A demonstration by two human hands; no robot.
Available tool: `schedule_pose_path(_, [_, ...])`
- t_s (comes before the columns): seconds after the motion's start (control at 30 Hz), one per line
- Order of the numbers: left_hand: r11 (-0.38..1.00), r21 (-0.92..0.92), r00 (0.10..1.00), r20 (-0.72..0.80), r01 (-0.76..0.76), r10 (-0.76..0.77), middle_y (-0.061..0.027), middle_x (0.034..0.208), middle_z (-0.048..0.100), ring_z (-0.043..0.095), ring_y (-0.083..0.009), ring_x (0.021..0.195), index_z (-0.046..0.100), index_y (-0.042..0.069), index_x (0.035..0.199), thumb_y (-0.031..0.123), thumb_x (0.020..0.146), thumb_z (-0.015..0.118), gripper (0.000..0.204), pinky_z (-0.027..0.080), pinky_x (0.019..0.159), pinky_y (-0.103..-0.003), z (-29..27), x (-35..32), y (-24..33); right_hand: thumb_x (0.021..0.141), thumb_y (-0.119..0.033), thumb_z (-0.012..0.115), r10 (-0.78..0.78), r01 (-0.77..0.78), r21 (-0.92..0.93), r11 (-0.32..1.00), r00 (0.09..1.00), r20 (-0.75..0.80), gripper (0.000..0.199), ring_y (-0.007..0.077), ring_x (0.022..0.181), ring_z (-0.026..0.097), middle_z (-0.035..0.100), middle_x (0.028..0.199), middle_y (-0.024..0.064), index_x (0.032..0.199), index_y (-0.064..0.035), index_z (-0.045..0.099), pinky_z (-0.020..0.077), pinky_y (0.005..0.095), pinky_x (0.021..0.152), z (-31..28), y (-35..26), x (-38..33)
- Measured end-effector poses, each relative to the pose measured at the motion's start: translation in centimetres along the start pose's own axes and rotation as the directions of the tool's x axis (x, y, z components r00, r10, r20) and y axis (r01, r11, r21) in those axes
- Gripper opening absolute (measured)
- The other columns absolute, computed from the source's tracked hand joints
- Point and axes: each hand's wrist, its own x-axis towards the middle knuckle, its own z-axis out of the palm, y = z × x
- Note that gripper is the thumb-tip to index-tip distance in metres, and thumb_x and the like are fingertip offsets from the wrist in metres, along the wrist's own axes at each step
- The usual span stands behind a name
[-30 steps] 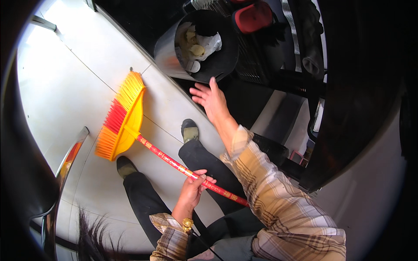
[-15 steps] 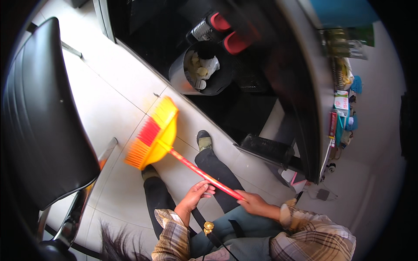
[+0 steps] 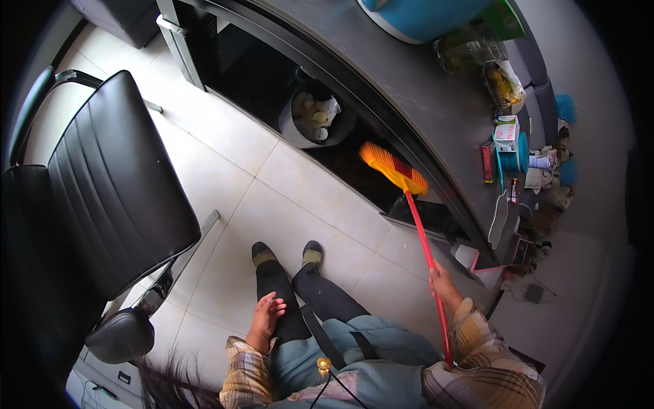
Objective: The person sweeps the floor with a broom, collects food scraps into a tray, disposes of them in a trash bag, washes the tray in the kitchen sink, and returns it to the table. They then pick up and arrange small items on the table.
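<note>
the right hand [image 3: 444, 286] is closing its fingers around the red handle [image 3: 424, 240] of a broom, whose lower end is running down beside the person's lap. the broom head [image 3: 395, 170], yellow with orange and dark red bristles, is pointing away from the body, appearing in front of the dark space under the bench [image 3: 402, 88], to the right of a bin [image 3: 291, 129]; whether the bristles are touching anything, i cannot tell. the left hand [image 3: 268, 317] is hovering over the left leg with its fingers partly open and loosely curling, and nothing is showing in its grasp.

the bin is standing below the bench top, with pale waste lying inside. the bench is carrying a blue vessel [image 3: 415, 20], a clear glass container [image 3: 470, 53], a white and pink box [image 3: 507, 132] and a slim red box [image 3: 488, 162] just beside it. a black chair [image 3: 126, 170] is filling the left side. both shoes [image 3: 264, 253] are resting on the pale tiled floor [image 3: 235, 170], and a gold ornament [image 3: 323, 366] is hanging before the person's lap.
</note>
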Motion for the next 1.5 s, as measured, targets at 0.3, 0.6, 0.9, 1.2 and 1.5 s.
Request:
schedule_pose_path(0.3, [0.98,0.173,0.984,-0.133,-0.095,0.119,-0.0087,0.089,0.062,0.06,-0.015,0.076,0.049,0.003,0.116,0.013,0.092,0.046,0.026,0.049,0.069,-0.024,-1.4,-4.4,-2.6,0.094,-0.018,0.036,-0.125,0.149,-0.171,0.974,0.982,0.143,0.032,0.0106,0.04,0.039,0.041,0.058,0.0002,0.125,-0.0143,0.043,0.0366,0.0277,0.034,4.1,-3.6,6.2])
schedule_pose_path(0.6, [0.968,0.231,0.98,-0.145,-0.098,0.133,-0.0085,0.087,0.062,0.06,-0.0145,0.073,0.05,0.003,0.111,0.012,0.091,0.047,0.023,0.048,0.067,-0.024,0.5,-3.7,-4.4,0.095,-0.016,0.035,0.207,-0.163,-0.152,0.975,0.916,0.344,0.046,0.0067,0.047,0.036,0.04,0.063,-0.0005,0.141,-0.0167,0.027,0.0363,0.0226,0.038,-4.4,0.3,-9.1])
schedule_pose_path(0.9, [0.946,0.298,0.973,-0.146,-0.131,0.181,-0.0098,0.086,0.061,0.06,-0.0168,0.073,0.05,0.001,0.112,0.012,0.091,0.048,0.024,0.049,0.068,-0.026,0.4,-4.1,-5.7,0.096,-0.024,0.035,-0.035,-0.014,0.218,0.976,0.975,0.22,0.038,0.0074,0.044,0.035,0.04,0.063,-0.0001,0.134,-0.018,0.036,0.0348,0.024,0.037,-0.7,-3.1,5.6])
schedule_pose_path(1.2, [0.946,0.299,0.981,-0.112,-0.121,0.161,-0.0098,0.083,0.061,0.061,-0.0186,0.072,0.051,0.003,0.105,0.015,0.089,0.053,0.02,0.051,0.068,-0.028,2.1,-5.5,-5.9,0.097,-0.024,0.034,0.182,-0.271,0.141,0.952,0.875,0.448,0.025,0.0078,0.044,0.034,0.04,0.064,0.0007,0.118,-0.0167,0.044,0.0331,0.0235,0.036,0.8,5.9,-3.4])
schedule_pose_path(1.5, [0.915,0.401,0.989,-0.104,-0.054,0.104,-0.0115,0.078,0.061,0.058,-0.0182,0.065,0.052,0.001,0.1,0.014,0.088,0.056,0.019,0.05,0.062,-0.028,6.2,-8.2,-3.1,0.092,-0.027,0.045,0.31,-0.341,-0.063,0.938,0.741,0.596,0.021,0.0115,0.048,0.044,0.048,0.068,0.004,0.098,-0.0069,0.048,0.0423,0.0273,0.042,-3.1,21.2,-6.4])
